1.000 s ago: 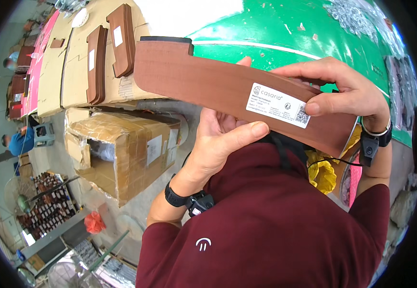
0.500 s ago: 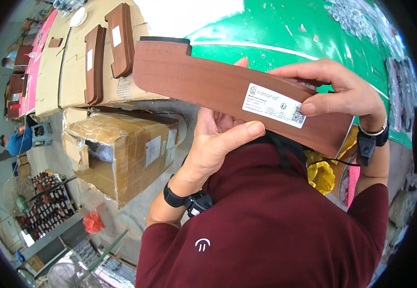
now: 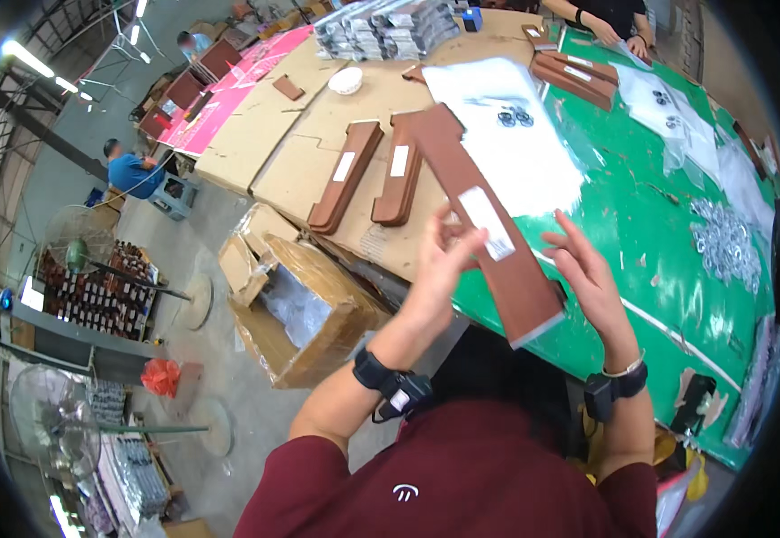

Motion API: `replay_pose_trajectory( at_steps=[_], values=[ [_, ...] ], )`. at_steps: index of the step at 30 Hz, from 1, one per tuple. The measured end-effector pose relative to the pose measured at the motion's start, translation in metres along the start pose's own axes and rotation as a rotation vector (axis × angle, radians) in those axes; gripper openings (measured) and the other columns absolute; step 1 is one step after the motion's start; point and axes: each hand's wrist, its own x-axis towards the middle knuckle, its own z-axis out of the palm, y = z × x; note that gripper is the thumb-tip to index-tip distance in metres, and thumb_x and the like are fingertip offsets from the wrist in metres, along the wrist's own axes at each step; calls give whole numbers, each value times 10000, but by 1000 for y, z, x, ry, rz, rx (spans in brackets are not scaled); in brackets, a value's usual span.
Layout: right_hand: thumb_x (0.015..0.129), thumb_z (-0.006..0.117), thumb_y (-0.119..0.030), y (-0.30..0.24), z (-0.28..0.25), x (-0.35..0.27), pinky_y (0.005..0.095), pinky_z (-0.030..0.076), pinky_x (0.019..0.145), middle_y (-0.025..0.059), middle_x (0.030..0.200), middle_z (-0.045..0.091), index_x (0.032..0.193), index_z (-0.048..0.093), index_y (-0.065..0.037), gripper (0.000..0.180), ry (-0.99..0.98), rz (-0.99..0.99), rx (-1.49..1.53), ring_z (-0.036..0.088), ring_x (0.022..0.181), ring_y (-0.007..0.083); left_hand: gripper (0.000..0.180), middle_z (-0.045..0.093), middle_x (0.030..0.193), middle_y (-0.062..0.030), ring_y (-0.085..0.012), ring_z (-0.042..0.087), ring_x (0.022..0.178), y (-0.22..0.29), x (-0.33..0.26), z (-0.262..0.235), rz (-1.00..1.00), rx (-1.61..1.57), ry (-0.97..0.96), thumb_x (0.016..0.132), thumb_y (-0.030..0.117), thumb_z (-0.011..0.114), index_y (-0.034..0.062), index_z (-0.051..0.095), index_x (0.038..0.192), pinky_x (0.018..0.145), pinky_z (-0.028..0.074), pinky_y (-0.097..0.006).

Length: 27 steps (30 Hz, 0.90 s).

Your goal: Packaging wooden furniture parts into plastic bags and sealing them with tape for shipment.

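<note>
My left hand (image 3: pixel 436 269) grips a long reddish-brown wooden board (image 3: pixel 517 291) by its left edge, thumb on the front near a white label (image 3: pixel 487 220). The board is tilted, with a step cut near its far end and a pale edge at its near end. My right hand (image 3: pixel 590 273) is open beside the board's right edge, fingers apart. Beyond the board, black rings (image 3: pixel 515 117) lie on white plastic bags (image 3: pixel 461 90). Two stacks of similar labelled boards, one at left (image 3: pixel 347 175) and one nearer the middle (image 3: pixel 397 179), rest on cardboard.
An open cardboard box (image 3: pixel 327 336) stands left of the table. The green tabletop (image 3: pixel 623 224) carries a heap of clear packets (image 3: pixel 726 242) and a dark phone (image 3: pixel 697 402). A white bowl (image 3: pixel 345 82) and grey packages (image 3: pixel 385 31) stand farther back. A co-worker's hands (image 3: pixel 607 33) work at far right.
The board has swung from nearly level to steeply slanted and moved away from my body. My right hand has let go of it. My view has lifted, showing more of the table.
</note>
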Motion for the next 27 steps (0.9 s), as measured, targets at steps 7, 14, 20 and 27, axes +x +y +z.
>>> replay_pose_trajectory(
  at_steps=[7, 14, 20, 27],
  values=[
    [1006, 586, -172, 53, -55, -49, 307, 516, 926, 145, 1209, 660, 1352, 556, 33, 404, 140, 154, 66, 633, 1066, 177, 624, 605, 1183, -122, -249, 655, 1000, 43, 143, -91, 178, -199, 317, 906, 199, 723, 62, 341, 1381, 831, 539, -403],
    [984, 600, -100, 79, -54, -86, 298, 531, 879, 127, 1108, 674, 1290, 588, 55, 344, 242, 261, 37, 644, 1005, 166, 588, 606, 1181, -139, -275, 656, 989, 9, 228, -169, 88, -123, 587, 896, 193, 726, 85, 360, 1343, 754, 580, -410],
    [1006, 579, -113, 116, -59, -96, 279, 511, 851, 114, 1104, 668, 1288, 592, 39, 320, 224, 215, -20, 621, 951, 149, 1114, 441, 1451, -332, -416, 481, 1336, -27, 241, -169, -25, 380, 682, 904, 254, 689, 15, -192, 1542, 1106, 407, -449],
    [1039, 528, -116, 142, -63, -95, 258, 465, 882, 80, 1102, 651, 1323, 579, 28, 322, 282, 135, -165, 586, 971, 129, 568, 654, 1052, -205, -311, 651, 923, 20, 153, -102, 460, 690, 712, 923, 290, 668, 37, 410, 1361, 798, 503, -436]
  ],
)
